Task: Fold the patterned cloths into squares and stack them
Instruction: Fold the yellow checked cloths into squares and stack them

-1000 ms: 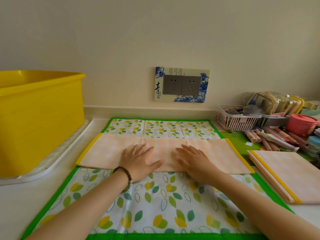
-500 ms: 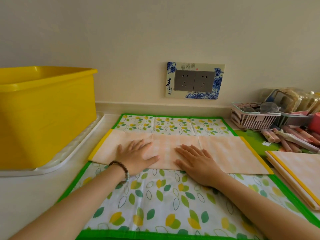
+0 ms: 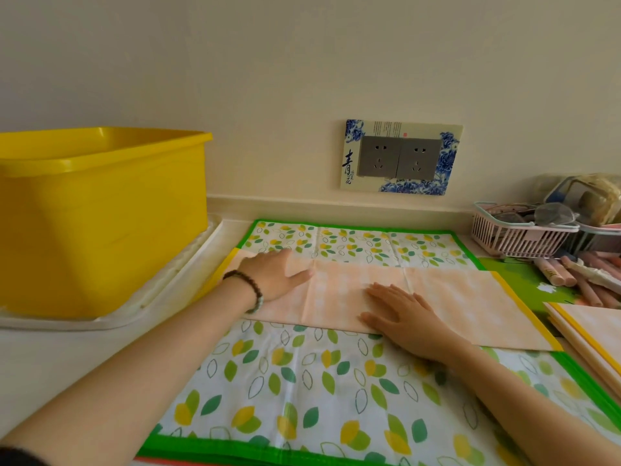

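A peach cloth (image 3: pixel 336 297) with yellow edging lies folded into a long strip across a larger leaf-print cloth (image 3: pixel 302 381) with a green border. The left hand (image 3: pixel 272 275), a bead bracelet (image 3: pixel 250 287) on its wrist, lies flat with straight fingers on the strip's left end, gripping nothing. The right hand (image 3: pixel 406 317) presses flat, fingers spread, on the strip's middle, also gripping nothing. The rest of the strip runs out toward 3 o'clock from the right hand. Beyond that end, at 3 o'clock, sits a stack of folded cloths (image 3: pixel 591 327), partly cut off by the frame. A yellow tub (image 3: pixel 100 213) stands on a white tray (image 3: pixel 168 290) at 9 o'clock of the left hand.
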The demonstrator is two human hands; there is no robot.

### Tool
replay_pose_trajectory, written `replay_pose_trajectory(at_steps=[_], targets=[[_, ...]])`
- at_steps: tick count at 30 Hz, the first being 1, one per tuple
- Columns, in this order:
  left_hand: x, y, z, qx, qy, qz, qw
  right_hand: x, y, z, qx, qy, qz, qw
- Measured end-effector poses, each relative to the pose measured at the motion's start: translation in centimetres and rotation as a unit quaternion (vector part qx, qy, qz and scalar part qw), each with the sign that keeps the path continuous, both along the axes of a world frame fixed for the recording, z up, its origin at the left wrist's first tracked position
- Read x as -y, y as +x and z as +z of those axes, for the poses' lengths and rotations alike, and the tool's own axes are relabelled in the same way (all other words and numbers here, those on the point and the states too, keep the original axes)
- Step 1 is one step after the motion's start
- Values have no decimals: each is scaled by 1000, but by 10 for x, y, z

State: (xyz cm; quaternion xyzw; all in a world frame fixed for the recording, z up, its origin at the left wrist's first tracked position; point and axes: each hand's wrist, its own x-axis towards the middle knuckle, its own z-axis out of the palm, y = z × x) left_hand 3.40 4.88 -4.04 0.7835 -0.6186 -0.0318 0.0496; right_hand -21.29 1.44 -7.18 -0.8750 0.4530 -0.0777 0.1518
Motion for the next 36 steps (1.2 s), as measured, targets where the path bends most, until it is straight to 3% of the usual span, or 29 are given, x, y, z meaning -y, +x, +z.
replay_pose_trajectory(at_steps=[2, 4, 7, 18, 21, 25, 29, 32, 36], targets=[[19, -13, 3, -58, -64, -60, 994, 0, -2, 5, 39, 34, -15, 999], [37, -24, 2, -116, -47, -110, 986, 3, -6, 7, 78, 66, -27, 994], [62, -40, -1, -94, 23, -142, 985, 6, -9, 8, 82, 61, -25, 994], [98, -58, 13, -41, 103, -150, 982, 20, -19, 5, 189, 55, -49, 979], [90, -56, 16, -92, 106, -186, 972, 22, -20, 5, 218, 50, -52, 973], [71, -48, 16, -158, 28, -223, 961, 23, -20, 6, 278, 29, -81, 957], [51, -36, 7, -263, -132, -194, 936, 24, -24, 7, 320, -2, -140, 937], [38, -33, -2, -370, -194, -137, 898, 21, -27, 13, 387, 103, -180, 899], [27, -43, -16, -415, -238, -21, 878, 17, -30, 18, 461, 255, -201, 826]])
